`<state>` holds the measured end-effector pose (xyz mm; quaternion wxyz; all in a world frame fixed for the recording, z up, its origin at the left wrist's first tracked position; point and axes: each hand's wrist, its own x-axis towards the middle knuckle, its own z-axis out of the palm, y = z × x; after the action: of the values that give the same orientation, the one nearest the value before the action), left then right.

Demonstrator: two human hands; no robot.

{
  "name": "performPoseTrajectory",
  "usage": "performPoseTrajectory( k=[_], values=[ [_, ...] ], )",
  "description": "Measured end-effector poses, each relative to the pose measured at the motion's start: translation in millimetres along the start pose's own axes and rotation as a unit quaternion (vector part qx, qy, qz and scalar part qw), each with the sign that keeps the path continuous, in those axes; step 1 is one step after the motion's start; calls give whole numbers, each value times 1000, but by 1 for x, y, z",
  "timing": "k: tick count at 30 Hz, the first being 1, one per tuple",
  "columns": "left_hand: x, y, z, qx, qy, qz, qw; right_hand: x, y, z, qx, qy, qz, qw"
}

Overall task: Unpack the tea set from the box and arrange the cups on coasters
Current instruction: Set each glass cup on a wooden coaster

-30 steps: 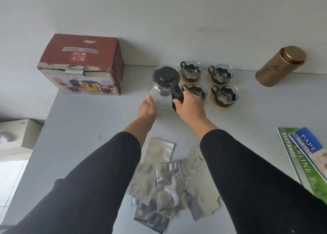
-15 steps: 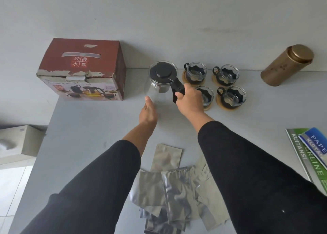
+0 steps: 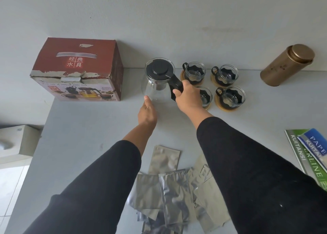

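A glass teapot (image 3: 155, 85) with a black lid stands near the back of the grey table (image 3: 85, 127). My right hand (image 3: 187, 97) grips its black handle. My left hand (image 3: 147, 112) touches the pot's lower glass wall with fingers extended. To the right, several glass cups in black holders sit on round wooden coasters: back left cup (image 3: 195, 73), back right cup (image 3: 225, 74), front right cup (image 3: 231, 96). A further cup (image 3: 206, 96) is partly hidden behind my right hand. The red tea-set box (image 3: 77, 69) stands at the left, closed.
A gold cylindrical tin (image 3: 287, 65) leans against the wall at the back right. Silver foil pouches (image 3: 169, 187) lie in a loose pile near the front between my arms. Green and blue booklets (image 3: 311, 154) lie at the right edge. A white box (image 3: 16, 142) sits beyond the table's left edge.
The teapot has moved a little away from me toward the back wall, with both hands staying on it. The view has shifted slightly.
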<state>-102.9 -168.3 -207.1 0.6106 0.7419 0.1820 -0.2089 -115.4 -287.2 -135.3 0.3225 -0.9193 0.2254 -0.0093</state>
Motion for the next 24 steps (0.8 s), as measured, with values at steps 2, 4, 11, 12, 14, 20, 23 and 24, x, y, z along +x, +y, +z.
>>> performPoseTrajectory(
  k=[2, 4, 11, 12, 14, 20, 23, 24],
  values=[
    [-1, 0, 0, 15, 3, 2, 1000, 0, 1, 1, 4, 2, 2, 1000],
    [-2, 0, -1, 29, 6, 5, 1000, 0, 3, 1, 15, 7, 2, 1000],
    [-16, 6, -5, 102, 10, 4, 995, -8, 6, -10, 17, 33, -12, 999],
    [-19, 8, -6, 115, 8, 5, 993, -11, 7, -13, 19, 39, -13, 999],
    [-28, 13, -9, 138, 2, 7, 990, -18, 8, -19, 16, 49, -15, 999],
    [-66, 28, -19, 216, 1, 34, 976, -53, 12, -39, 13, 70, -29, 997],
    [-83, 31, -16, 300, -20, 73, 951, -70, 17, -54, 1, 75, -39, 996],
    [-89, 30, -13, 316, -29, 83, 945, -75, 19, -60, -2, 78, -40, 996]
  ],
)
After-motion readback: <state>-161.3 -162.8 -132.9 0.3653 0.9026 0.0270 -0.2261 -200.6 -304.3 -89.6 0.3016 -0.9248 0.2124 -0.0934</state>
